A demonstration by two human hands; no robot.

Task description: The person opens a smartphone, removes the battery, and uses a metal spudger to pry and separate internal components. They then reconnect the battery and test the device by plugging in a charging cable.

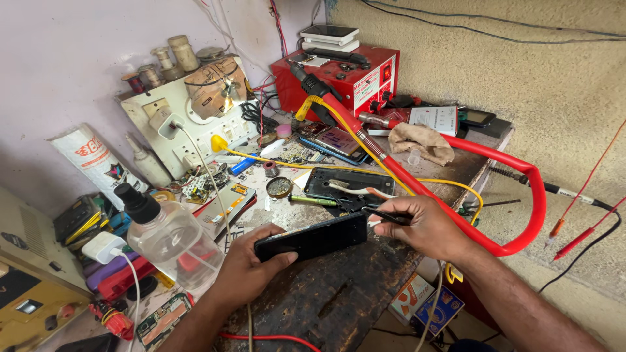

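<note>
My left hand (246,270) grips a black phone (313,237) by its left end and holds it tilted on edge over the dark, stained bench top (326,300). My right hand (424,225) is at the phone's right end and pinches black tweezers (385,215) whose tips point at that end. Just behind the phone lies an opened black phone back cover (349,182) with a toothbrush (358,190) lying across it.
A clear spray bottle (166,238) stands left of my left hand. A red hose (482,195) loops from the red power supply (345,75) past my right hand. A white switchboard (189,124), more phones, circuit boards, a cloth (422,141) and probe leads (580,221) crowd the bench.
</note>
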